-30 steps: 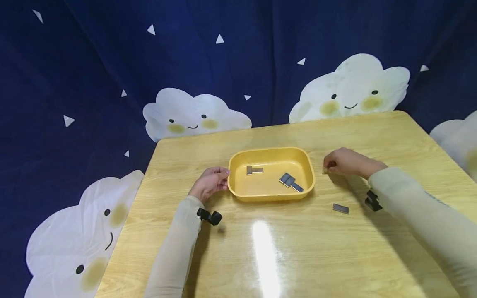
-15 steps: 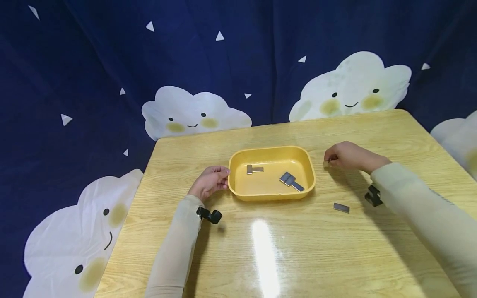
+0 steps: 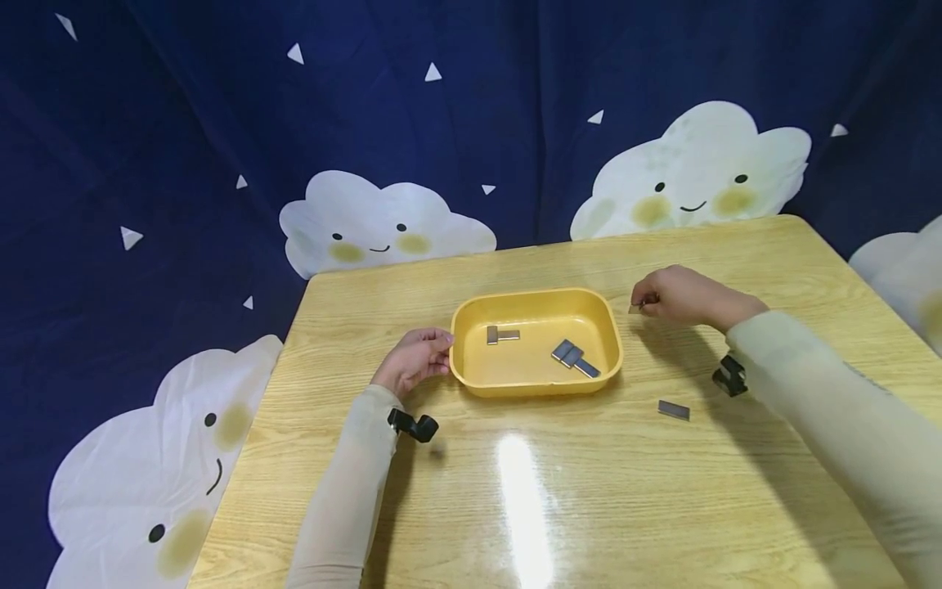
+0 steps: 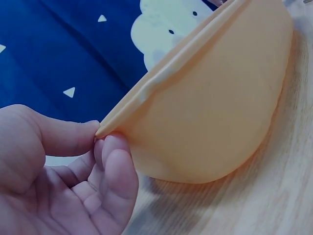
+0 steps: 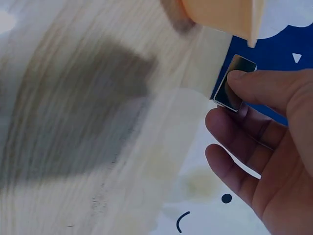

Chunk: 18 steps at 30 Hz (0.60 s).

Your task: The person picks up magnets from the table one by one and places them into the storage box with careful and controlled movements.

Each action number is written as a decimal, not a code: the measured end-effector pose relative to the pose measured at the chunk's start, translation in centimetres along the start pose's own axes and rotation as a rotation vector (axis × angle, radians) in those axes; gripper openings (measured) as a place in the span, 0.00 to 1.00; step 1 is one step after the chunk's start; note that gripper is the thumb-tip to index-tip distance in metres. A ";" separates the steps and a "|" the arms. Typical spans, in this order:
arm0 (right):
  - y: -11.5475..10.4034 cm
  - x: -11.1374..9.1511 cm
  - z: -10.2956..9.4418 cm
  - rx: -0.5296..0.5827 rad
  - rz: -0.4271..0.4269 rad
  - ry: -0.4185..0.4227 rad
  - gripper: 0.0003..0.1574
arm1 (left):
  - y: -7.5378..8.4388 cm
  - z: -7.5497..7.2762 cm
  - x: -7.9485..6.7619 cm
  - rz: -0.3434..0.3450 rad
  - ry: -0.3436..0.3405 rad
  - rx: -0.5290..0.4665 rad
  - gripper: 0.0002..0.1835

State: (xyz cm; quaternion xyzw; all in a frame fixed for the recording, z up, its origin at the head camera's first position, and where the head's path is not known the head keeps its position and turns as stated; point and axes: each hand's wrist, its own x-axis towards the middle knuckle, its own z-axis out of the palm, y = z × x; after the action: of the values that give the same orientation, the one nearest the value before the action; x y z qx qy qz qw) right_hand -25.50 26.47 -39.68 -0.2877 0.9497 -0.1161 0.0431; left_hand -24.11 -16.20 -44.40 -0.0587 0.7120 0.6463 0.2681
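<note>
A yellow plastic tray (image 3: 537,386) stands on the table. My left hand (image 3: 414,360) pinches its left rim between thumb and fingers, as the left wrist view shows close up. To the right of the tray, my right hand (image 3: 680,296) is raised above the table and pinches a small shiny rectangular metal bar (image 5: 234,83) between thumb and fingers. Inside the tray lie a pair of grey bars (image 3: 492,335) at the left and a cluster of several bars (image 3: 568,353) at the right. Another grey bar (image 3: 674,410) lies on the table, nearer to me than the right hand.
The wooden table (image 3: 603,491) bears a bright light reflection in front of the tray. Behind it hangs a dark blue curtain (image 3: 515,98) with white clouds and triangles. Each forearm carries a black wrist camera mount (image 3: 414,425).
My right hand has lifted from the table with the metal bar and shifted slightly towards the tray. The left hand and the tray have stayed in place.
</note>
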 end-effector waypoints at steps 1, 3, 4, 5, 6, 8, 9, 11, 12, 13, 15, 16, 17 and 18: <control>-0.1 0.1 -0.2 -0.002 0.007 -0.001 0.05 | 0.0 0.0 0.0 -0.002 0.001 -0.003 0.10; -0.3 0.2 -0.6 0.002 0.018 0.002 0.05 | 0.1 0.0 -0.1 -0.006 0.003 -0.006 0.10; -0.4 0.3 -0.9 0.008 0.023 0.004 0.05 | 0.1 0.0 -0.1 -0.008 0.004 -0.007 0.09; -0.6 0.3 -1.1 0.012 0.028 0.007 0.05 | 0.1 0.0 -0.1 -0.010 0.004 -0.008 0.09; -0.7 0.3 -1.3 0.018 0.032 0.010 0.05 | 0.2 0.1 -0.1 -0.010 0.003 -0.008 0.09; -0.9 0.3 -1.8 0.032 0.033 0.018 0.05 | 0.2 0.0 -0.1 -0.010 0.001 -0.010 0.09; -1.0 0.3 -2.0 0.036 0.036 0.020 0.06 | 0.2 0.0 -0.1 -0.008 -0.001 -0.013 0.09; -1.3 0.3 -2.4 0.043 0.040 0.025 0.06 | 0.2 0.0 -0.1 -0.005 -0.004 -0.015 0.10; -1.4 0.4 -2.6 0.046 0.041 0.026 0.06 | 0.2 0.0 -0.1 -0.003 -0.005 -0.014 0.10; -1.5 0.4 -2.8 0.047 0.042 0.028 0.06 | 0.1 0.0 -0.1 -0.002 -0.006 -0.014 0.10; -1.6 0.5 -3.1 0.048 0.039 0.032 0.07 | 0.1 0.0 -0.1 -0.003 -0.004 -0.013 0.11; -1.7 0.5 -3.2 0.046 0.037 0.034 0.07 | 0.1 0.0 -0.1 -0.004 -0.002 -0.012 0.11; -1.8 0.6 -3.3 0.042 0.033 0.037 0.07 | 0.1 0.0 -0.1 -0.006 0.000 -0.011 0.11; -1.9 0.6 -3.3 0.038 0.028 0.040 0.07 | 0.1 0.0 -0.1 -0.007 0.002 -0.010 0.11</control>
State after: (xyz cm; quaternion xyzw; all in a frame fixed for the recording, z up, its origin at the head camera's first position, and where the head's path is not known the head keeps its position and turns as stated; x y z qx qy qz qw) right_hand -25.51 25.25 -36.00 -0.2709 0.9520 -0.1392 0.0310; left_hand -24.05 -16.16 -44.30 -0.0632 0.7087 0.6489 0.2696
